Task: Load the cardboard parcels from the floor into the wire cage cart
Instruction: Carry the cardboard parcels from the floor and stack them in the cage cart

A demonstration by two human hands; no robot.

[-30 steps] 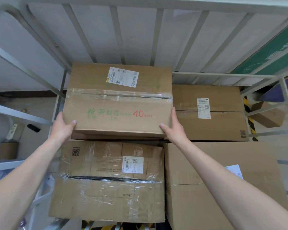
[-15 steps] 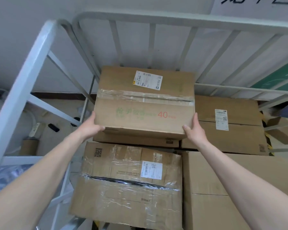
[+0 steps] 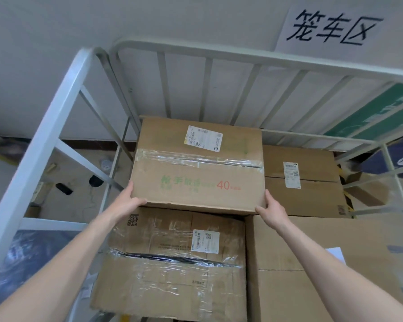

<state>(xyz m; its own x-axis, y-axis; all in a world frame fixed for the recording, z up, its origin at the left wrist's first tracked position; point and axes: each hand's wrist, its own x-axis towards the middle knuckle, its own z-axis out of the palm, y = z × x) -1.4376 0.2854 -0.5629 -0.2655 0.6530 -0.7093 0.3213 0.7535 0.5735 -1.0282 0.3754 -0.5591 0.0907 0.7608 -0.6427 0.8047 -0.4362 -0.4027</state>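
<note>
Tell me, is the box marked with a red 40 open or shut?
Shut: the box has its flaps closed, with clear tape running along the seam between them.

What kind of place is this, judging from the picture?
Probably a parcel sorting depot or warehouse: labelled cardboard parcels stacked in a wire cage cart, and a wall sign marking the cage-cart area.

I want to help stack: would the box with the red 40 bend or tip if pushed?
Probably stiff: the box shows straight edges between the left hand and right hand. Wide and flat, it likely slides rather than tips.
</note>
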